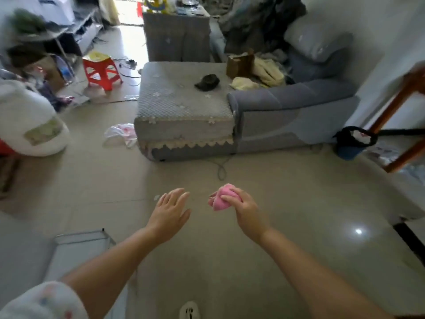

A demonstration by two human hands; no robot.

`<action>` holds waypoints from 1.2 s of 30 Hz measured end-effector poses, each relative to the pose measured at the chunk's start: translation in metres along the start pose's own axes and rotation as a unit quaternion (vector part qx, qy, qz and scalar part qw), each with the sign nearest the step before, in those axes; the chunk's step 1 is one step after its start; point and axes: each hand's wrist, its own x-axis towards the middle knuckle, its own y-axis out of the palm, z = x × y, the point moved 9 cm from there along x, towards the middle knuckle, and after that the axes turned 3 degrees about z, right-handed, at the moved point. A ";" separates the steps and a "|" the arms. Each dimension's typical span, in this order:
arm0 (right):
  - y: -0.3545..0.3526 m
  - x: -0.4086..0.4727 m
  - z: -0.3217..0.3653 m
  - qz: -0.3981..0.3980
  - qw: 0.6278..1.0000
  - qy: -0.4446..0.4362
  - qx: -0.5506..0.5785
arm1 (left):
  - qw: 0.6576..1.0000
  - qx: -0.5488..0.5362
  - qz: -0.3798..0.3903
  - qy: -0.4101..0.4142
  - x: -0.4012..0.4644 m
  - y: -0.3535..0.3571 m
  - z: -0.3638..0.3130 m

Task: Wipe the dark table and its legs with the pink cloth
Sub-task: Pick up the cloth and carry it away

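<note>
My right hand grips a bunched pink cloth in the air over the tiled floor. To its left, my left hand is held out flat with straight fingers and holds nothing. A brown wooden table leg and rail show at the right edge; the table's top is out of view.
A grey sofa with a chaise stands ahead. A red stool is at the back left. A dark bin sits by the wooden legs. A large white sack is at the left. A plastic bag lies on the floor.
</note>
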 end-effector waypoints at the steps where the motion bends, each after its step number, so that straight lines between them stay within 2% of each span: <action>1: 0.018 0.020 0.015 0.033 0.999 -0.008 0.021 | 1.000 -0.001 -0.012 -0.026 0.001 -0.009 0.024; 3: 0.061 0.055 0.043 0.109 0.993 -0.040 -0.004 | 0.995 0.002 -0.037 -0.090 -0.007 -0.024 0.070; 5: 0.104 0.083 0.069 0.167 0.971 -0.123 -0.117 | 0.984 0.020 -0.061 -0.165 -0.025 -0.036 0.112; 8: 0.176 0.122 0.089 0.245 0.915 -0.258 -0.192 | 0.958 0.037 -0.074 -0.276 -0.066 -0.039 0.164; 9: 0.204 0.132 0.088 0.287 0.876 -0.308 -0.236 | 0.945 0.044 -0.077 -0.315 -0.082 -0.038 0.179; 10: 0.233 0.139 0.085 0.332 0.836 -0.351 -0.260 | 0.930 0.045 -0.079 -0.357 -0.097 -0.037 0.194; 13: 0.316 0.158 0.067 0.463 0.777 -0.331 -0.268 | 0.867 0.019 -0.104 -0.487 -0.148 -0.026 0.222; 16: 0.383 0.153 0.061 0.509 0.697 -0.421 -0.278 | 0.796 0.009 -0.142 -0.588 -0.195 -0.004 0.224; 19: 0.438 0.128 0.060 0.579 0.637 -0.429 -0.272 | 0.729 -0.019 -0.161 -0.666 -0.230 0.030 0.216; 23: 0.510 0.088 0.032 0.631 0.547 -0.491 -0.248 | 0.664 -0.043 -0.190 -0.722 -0.257 0.081 0.220; 28: 0.583 0.041 -0.035 0.645 0.522 -0.513 -0.220 | 0.615 -0.032 -0.178 -0.767 -0.288 0.158 0.258; 30: 0.597 0.030 -0.061 0.651 0.515 -0.512 -0.220 | 0.606 -0.034 -0.167 -0.777 -0.295 0.182 0.268; 33: 0.608 0.023 -0.127 0.646 0.448 -0.537 -0.306 | 0.599 0.013 -0.177 -0.781 -0.304 0.217 0.274; 36: 0.600 0.024 -0.148 0.608 0.443 -0.586 -0.301 | 0.600 0.060 -0.206 -0.771 -0.304 0.220 0.272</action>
